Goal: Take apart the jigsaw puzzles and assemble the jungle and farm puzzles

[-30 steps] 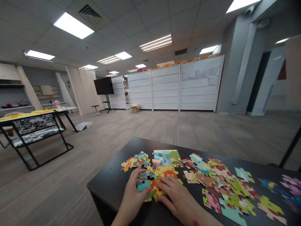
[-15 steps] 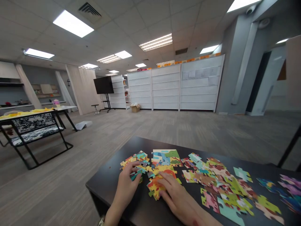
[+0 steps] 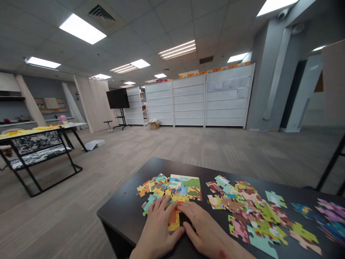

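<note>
The orange-yellow puzzle piece (image 3: pixel 174 217) lies on the bench (image 3: pixel 126 212) just short of the joined puzzle section (image 3: pixel 183 187), long axis pointing toward it; left hand (image 3: pixel 159 230) and right hand (image 3: pixel 206 233) flank and touch it, each grip flat and open, pressing, grasping nothing; loose pieces (image 3: pixel 250 212) spread rightward.

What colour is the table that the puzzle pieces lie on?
The table is black, clearest in the head view at its bare left corner.
</note>
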Demonstrator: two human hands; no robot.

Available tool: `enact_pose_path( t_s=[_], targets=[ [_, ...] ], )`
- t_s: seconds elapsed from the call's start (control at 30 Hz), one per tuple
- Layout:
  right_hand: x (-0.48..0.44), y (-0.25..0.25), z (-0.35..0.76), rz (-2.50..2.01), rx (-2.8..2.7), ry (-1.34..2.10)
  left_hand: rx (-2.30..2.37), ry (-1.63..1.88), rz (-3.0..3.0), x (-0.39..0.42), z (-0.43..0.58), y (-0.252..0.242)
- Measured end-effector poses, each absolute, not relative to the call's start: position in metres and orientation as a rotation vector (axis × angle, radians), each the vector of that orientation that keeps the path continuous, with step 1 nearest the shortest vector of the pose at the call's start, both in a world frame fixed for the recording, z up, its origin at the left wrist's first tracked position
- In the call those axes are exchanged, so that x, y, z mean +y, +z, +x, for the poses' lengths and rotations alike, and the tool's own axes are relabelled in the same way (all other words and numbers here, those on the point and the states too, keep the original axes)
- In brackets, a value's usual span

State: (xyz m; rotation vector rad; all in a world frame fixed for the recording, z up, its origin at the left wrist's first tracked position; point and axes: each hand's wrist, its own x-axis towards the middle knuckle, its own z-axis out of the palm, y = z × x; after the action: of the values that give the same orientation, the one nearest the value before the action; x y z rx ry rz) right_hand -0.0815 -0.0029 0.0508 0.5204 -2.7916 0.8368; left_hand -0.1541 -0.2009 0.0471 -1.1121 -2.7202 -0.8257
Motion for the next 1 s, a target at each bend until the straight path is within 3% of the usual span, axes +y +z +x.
enact_pose_path(
  t_s=[0.13,0.33,0.6,1.0],
  targets=[
    [0.002,0.051,-0.083,0.595,-2.679,0.931,-2.787,-0.787,-1.183,-0.200,-0.155,0.049],
    [0.034,0.056,-0.149,-0.009,-2.859,0.571,-2.761,-0.746,-0.890,-0.195,-0.161,0.049],
    [0.028,0.063,-0.197,-0.277,-3.001,0.426,-2.829,-0.711,-0.610,-0.199,-0.178,0.037],
    [0.039,0.081,-0.194,-0.263,-2.918,0.644,-2.844,-0.775,-0.609,-0.198,-0.169,0.046]
  ],
)
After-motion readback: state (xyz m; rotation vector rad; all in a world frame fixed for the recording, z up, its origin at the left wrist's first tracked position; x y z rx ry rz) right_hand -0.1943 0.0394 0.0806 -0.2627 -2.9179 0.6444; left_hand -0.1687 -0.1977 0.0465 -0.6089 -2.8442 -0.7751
